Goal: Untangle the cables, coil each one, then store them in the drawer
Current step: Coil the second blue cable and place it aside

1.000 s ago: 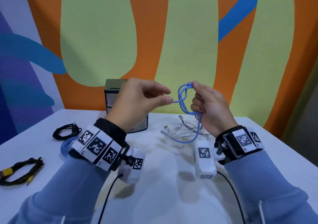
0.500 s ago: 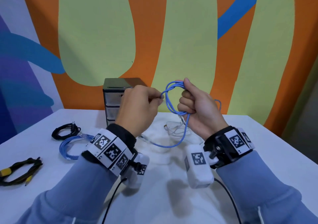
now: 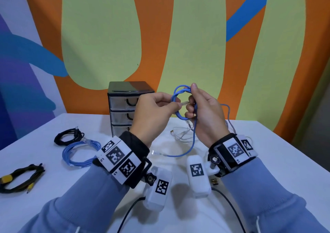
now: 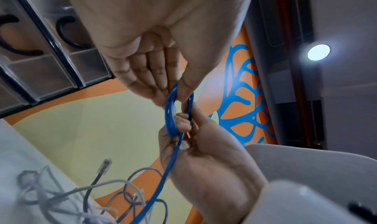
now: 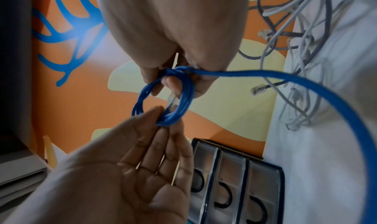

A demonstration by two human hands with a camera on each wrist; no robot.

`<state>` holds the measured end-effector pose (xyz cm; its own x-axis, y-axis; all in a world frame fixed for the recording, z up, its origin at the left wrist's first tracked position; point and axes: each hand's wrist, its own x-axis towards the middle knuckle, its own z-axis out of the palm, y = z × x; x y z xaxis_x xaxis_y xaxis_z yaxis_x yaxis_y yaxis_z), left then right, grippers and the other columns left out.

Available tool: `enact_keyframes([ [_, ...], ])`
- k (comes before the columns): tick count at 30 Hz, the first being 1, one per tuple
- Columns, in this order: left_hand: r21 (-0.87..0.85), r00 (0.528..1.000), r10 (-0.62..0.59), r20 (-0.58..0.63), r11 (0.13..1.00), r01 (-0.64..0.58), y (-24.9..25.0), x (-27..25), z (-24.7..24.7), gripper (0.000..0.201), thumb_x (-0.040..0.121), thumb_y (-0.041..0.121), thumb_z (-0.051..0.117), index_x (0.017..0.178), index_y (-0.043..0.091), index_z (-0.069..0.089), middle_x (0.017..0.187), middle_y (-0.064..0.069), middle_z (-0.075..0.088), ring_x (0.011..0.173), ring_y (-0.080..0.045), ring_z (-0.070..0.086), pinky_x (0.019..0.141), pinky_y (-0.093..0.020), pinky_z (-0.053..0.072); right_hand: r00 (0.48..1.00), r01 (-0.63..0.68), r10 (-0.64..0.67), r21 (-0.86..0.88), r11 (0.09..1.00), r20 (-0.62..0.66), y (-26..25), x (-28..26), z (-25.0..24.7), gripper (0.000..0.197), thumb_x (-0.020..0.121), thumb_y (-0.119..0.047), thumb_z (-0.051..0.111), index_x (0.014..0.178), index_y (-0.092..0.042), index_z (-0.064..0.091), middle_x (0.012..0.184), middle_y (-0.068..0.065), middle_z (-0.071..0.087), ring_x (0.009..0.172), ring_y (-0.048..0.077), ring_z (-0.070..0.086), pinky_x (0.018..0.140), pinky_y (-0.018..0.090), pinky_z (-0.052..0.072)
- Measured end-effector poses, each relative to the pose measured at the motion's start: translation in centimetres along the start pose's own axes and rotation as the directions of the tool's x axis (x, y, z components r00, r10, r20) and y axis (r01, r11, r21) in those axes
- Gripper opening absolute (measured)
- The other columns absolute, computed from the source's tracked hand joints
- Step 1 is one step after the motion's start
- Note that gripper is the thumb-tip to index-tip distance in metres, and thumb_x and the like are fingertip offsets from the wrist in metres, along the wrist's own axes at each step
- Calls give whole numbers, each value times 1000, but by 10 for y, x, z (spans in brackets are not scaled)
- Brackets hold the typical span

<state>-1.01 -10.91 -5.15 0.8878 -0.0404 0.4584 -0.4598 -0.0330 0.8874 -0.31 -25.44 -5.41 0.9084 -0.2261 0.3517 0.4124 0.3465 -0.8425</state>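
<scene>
A white counter [image 3: 267, 161] stands against a wall painted in orange, pale green and blue shapes. At its back sits a small drawer unit [image 3: 123, 107] with three clear drawers, all closed. To my left lie a black coil [image 3: 67, 138], a coiled blue cable [image 3: 80, 152] and a black-and-yellow cable [image 3: 19, 177]. A tangle of white and grey cables [image 3: 184, 132] lies beyond my hands. My right hand [image 3: 205, 114] grips a small blue cable coil [image 3: 178, 98] above the counter, fingers curled round it; my left hand [image 3: 153, 111] pinches its near side. The cable's loose tail hangs down to the counter.
</scene>
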Motion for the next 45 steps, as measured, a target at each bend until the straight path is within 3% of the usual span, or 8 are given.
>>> enact_keyframes([
  [7,-70,995,94,-24,993,-95,-1,1,5,40,85,12,71,122,27,74,77,-8,54,75,-21,54,78,-41,50,996,-82,83,-31,996,25,-2,2,-2,23,104,-34,64,105,-14,77,69,0,41,61,14,41,50,20,46],
  [12,282,946,317,-64,915,-288,-2,0,-1,46,95,13,71,136,33,72,82,8,74,77,-12,67,79,-28,57,999,-33,31,-125,992,-21,-1,0,-2,23,103,-38,65,99,-18,77,72,-4,45,64,10,43,57,17,46],
  [17,52,982,178,-66,983,-175,0,5,-4,37,93,7,77,125,25,69,82,-6,80,85,-24,76,90,-45,59,999,-32,33,-99,995,8,1,1,-4,23,104,-37,63,97,-17,71,77,-3,42,67,12,41,55,15,47],
  [25,-473,998,-48,-43,881,22,0,7,-5,37,98,-6,68,131,9,64,96,-16,77,86,-19,73,76,-26,59,988,-107,109,-18,994,113,5,4,-5,35,104,-35,63,122,-7,72,74,-4,42,74,12,42,76,30,46],
  [31,-538,991,-24,-129,842,-50,-2,9,-4,31,100,-5,65,128,8,62,93,-13,79,88,-17,73,77,-26,58,978,-67,61,26,997,198,0,-2,1,20,107,-22,59,97,-11,72,77,1,53,72,12,53,73,27,56],
  [37,-553,996,-23,-81,833,-26,4,12,-12,28,101,-7,60,125,8,64,98,-18,71,83,-18,68,73,-26,57,970,-145,98,201,969,224,-5,-5,3,16,106,-13,58,106,-4,72,81,3,66,73,15,65,82,32,62],
  [40,-587,999,-35,38,808,51,8,13,-11,34,102,-8,54,132,7,62,85,-10,61,72,-16,57,68,-23,51,969,-174,118,265,948,216,-11,-5,1,17,107,-13,57,106,-4,71,79,2,65,70,14,65,86,30,62],
  [45,-449,998,57,37,893,-34,8,15,-8,24,101,-6,53,121,4,63,68,3,46,64,-13,41,58,-24,35,962,-186,117,279,942,247,-15,-8,5,20,106,-16,57,115,-3,70,81,2,61,76,16,59,77,24,59],
])
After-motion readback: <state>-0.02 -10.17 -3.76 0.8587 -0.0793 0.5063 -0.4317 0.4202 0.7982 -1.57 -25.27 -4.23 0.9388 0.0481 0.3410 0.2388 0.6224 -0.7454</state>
